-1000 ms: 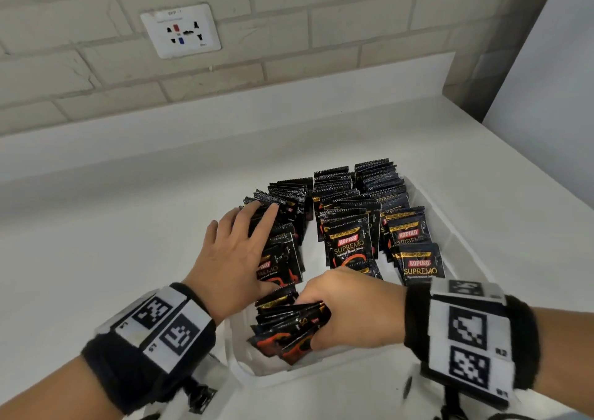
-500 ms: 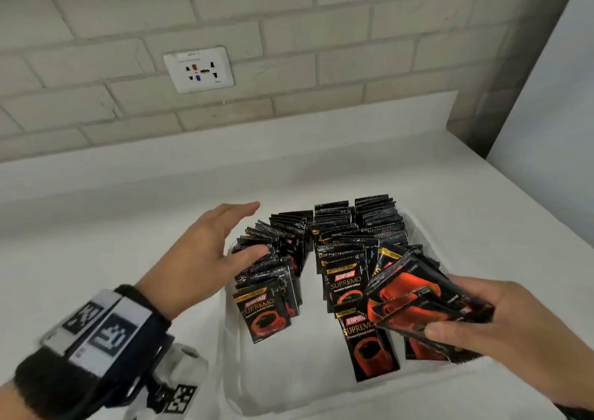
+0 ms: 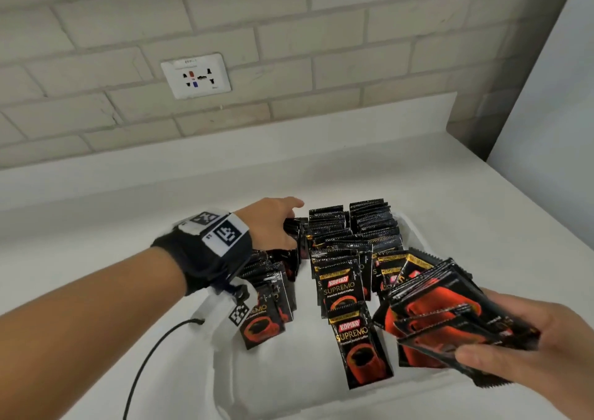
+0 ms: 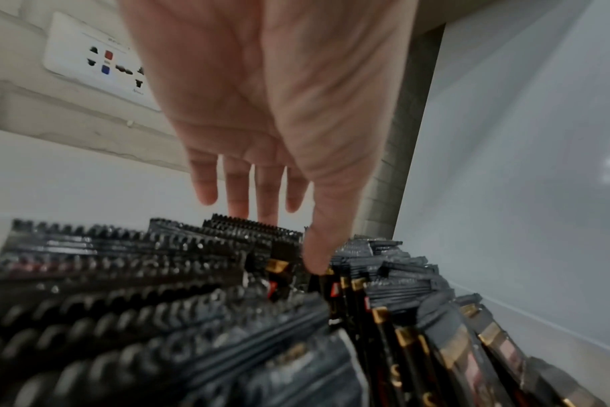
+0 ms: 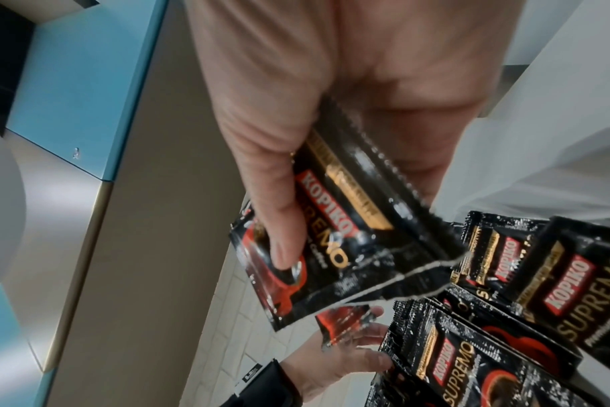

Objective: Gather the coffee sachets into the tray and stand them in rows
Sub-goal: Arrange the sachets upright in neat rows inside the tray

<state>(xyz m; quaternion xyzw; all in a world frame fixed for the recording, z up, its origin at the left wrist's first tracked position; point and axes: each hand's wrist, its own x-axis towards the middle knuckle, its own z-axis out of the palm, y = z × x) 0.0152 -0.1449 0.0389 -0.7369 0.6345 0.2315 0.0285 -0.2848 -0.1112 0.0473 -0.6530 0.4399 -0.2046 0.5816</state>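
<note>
1. White plastic formed the tray point(image 3: 225, 384), which sat on a white countertop point(image 3: 482, 213) below a brick wall.
2. Three rows of black coffee sachets point(image 3: 334, 226) stood on edge inside the tray, running from its far end toward the camera.
3. Front sachets in each row leaned back, with the printed faces readable as KOPIKO SUPREMO. One sachet point(image 3: 361, 349) at the front of the middle row stood apart from its row, tilted, its lower edge on the tray floor.
4. The left hand point(image 3: 273, 223) reached over the far part of the left row. Its fingers point(image 4: 237, 190) were extended and slightly separated, and held nothing. In the left wrist view, the thumb tip point(image 4: 317, 258) touched the top edges of sachets at the gap between the left and middle rows.
5. The right hand point(image 3: 540, 349) was positioned over the near right corner of the tray and gripped a fanned bundle of sachets point(image 3: 450, 316). The thumb lay across the top of the bundle and the remaining fingers were underneath.
6. In the right wrist view, the thumb point(image 5: 279, 220) pressed on the printed face of the top sachet in the bundle.
7. Both wrists carried black bands with square black-and-white markers; a black cable point(image 3: 144, 361) trailed from the left wrist unit.
8. A white wall socket point(image 3: 196, 75) was mounted on the wall behind the tray.
</note>
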